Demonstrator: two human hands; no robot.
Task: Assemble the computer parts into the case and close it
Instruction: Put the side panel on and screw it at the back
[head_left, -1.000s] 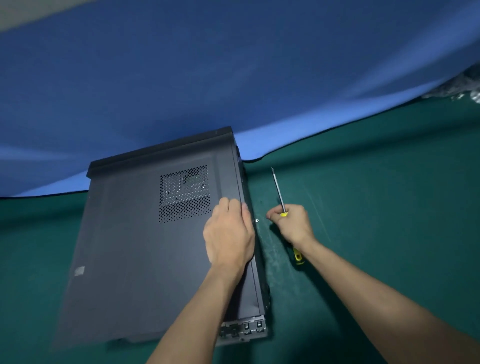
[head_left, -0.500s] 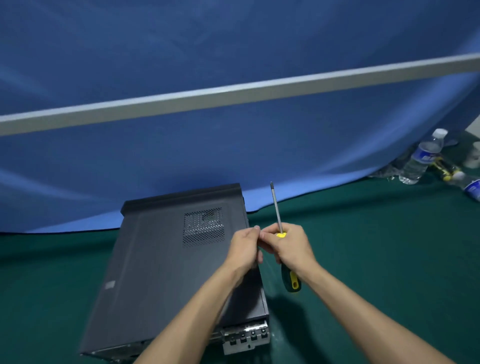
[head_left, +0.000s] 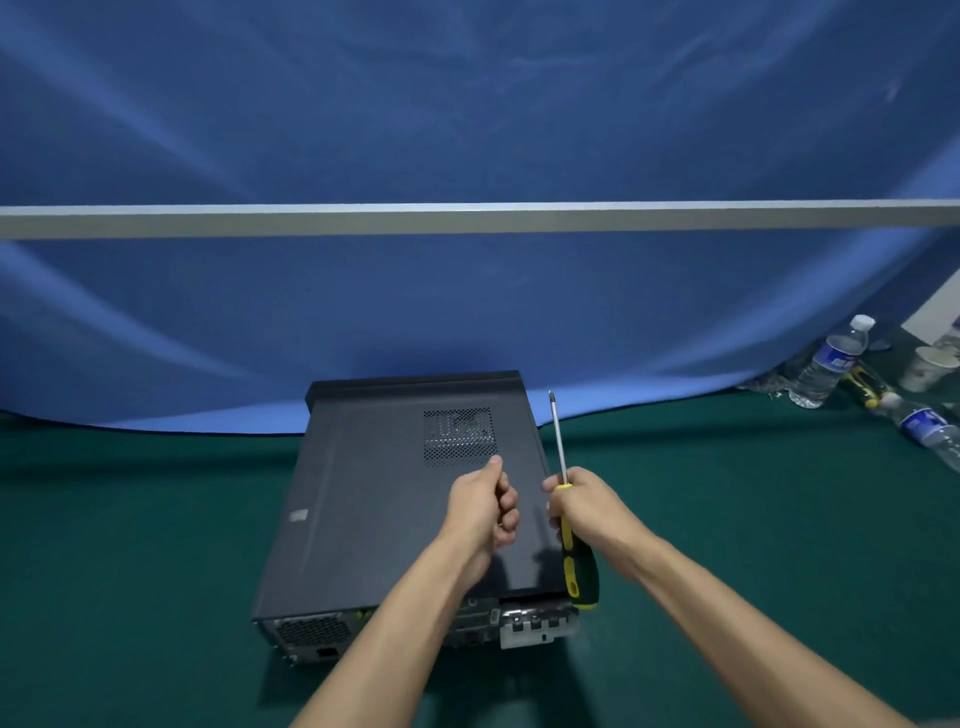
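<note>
Black case (head_left: 395, 499) looks closed, panel on; the right hand (head_left: 587, 499) grips the screwdriver (head_left: 563, 499), the left hand (head_left: 483, 512) is curled, perhaps pinching a screw I cannot see, so fastening comes next.

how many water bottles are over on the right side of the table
2. One water bottle stands upright at the far right by the blue backdrop; another lies on its side nearer the right edge, partly cut off. More may sit out of frame.

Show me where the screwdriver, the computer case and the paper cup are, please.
Screwdriver (head_left: 558, 441): head view, on its metal shaft above the right hand.
Case (head_left: 363, 499): head view, on the flat dark side panel facing up.
Cup (head_left: 927, 370): head view, on its white wall, far right.
</note>
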